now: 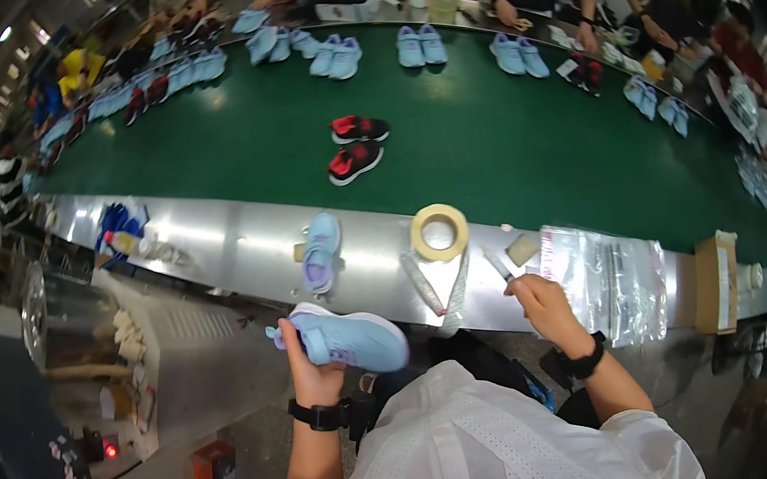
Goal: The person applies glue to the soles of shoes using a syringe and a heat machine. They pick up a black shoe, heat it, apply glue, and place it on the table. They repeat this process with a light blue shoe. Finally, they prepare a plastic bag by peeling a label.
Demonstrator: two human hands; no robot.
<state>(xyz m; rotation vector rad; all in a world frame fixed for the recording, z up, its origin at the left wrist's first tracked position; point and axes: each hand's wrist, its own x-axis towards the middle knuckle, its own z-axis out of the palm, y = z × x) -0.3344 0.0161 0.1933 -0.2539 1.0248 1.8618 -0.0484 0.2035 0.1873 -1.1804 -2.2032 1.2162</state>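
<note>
Gripped in the left hand [316,374], fingers closed around its heel end, a light blue sneaker [350,337] lies on its side, held up just in front of the metal desk [240,238]. That hand wears a black wristband. Right of the held sneaker, the right hand [542,304] is pinched shut on a thin pen-like tool [499,267], its tip pointing away from the person. Taking the tape roll [439,231] on the desk as landmark: a second light blue sneaker [321,252] lies to its left, clear plastic bags [608,274] lie to its right, and the tool sits just right of and nearer than the roll. Beyond the roll runs a green conveyor belt [487,150], carrying a pair of red and black shoes [355,145] and, farther off, rows of light blue pairs.
</note>
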